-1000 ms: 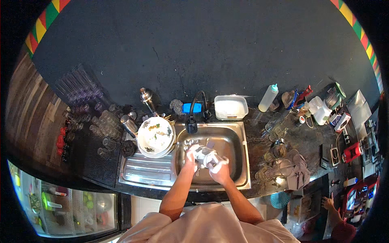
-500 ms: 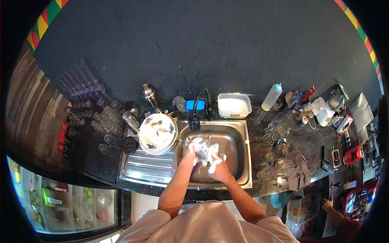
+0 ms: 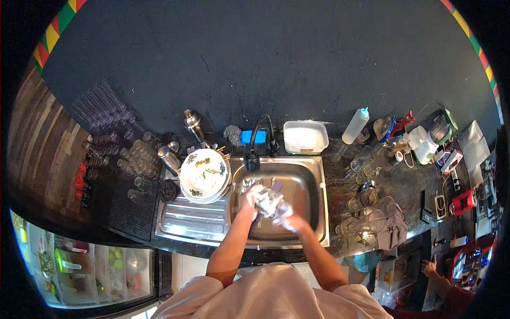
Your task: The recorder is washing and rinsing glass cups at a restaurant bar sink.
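Over the sink basin [image 3: 303, 234] both my hands are close together. My left hand [image 3: 251, 199] is closed around a whitish, shiny thing with dark patches [image 3: 267, 200]. Its kind is too blurred to make out. My right hand [image 3: 292, 220] is at the near right end of that thing, smeared by motion, with something white and glossy about its fingers. A black tap [image 3: 254, 159] hangs just beyond my hands. Flat dark pieces, partly hidden by my hands, lie on the basin floor.
Left of the basin, stacked bowls [image 3: 204, 175] with food scraps stand on the ribbed drainboard [image 3: 191, 220]. Many glasses [image 3: 141, 157] crowd the far left. Behind the sink are a blue sponge [image 3: 253, 137] and a white tub [image 3: 306, 137]. Glassware and a grey cloth [image 3: 392, 223] lie right.
My right hand has shifted slightly right and blurs with motion. The whitish thing has turned between my hands. My left hand stays nearly where it was.
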Demonstrator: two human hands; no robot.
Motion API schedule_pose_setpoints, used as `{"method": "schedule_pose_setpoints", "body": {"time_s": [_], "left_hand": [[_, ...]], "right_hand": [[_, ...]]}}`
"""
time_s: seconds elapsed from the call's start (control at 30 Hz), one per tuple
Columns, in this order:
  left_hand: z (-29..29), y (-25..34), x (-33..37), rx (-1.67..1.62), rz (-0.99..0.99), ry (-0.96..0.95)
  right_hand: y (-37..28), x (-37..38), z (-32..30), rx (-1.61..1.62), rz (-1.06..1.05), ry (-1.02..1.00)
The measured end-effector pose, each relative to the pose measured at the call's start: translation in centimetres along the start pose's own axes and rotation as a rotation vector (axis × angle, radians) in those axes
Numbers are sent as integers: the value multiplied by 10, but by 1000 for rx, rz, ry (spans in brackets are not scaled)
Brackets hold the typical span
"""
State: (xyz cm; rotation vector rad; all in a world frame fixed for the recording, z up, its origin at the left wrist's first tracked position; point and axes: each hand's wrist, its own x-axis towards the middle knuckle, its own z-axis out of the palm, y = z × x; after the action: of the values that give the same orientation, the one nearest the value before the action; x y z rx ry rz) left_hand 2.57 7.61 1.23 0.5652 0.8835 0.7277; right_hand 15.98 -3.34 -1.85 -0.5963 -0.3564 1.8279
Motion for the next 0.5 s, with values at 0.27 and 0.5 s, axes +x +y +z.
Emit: {"method": "schedule_pose_setpoints", "body": {"time_s": [0.27, 0.5], "left_hand": [[-11, -15, -5, -219, 45, -211], [-17, 6, -12, -277, 239, -506]], "right_hand": [[-3, 5, 72, -328, -35, 274], [4, 4, 68, -79, -204, 59]]}}
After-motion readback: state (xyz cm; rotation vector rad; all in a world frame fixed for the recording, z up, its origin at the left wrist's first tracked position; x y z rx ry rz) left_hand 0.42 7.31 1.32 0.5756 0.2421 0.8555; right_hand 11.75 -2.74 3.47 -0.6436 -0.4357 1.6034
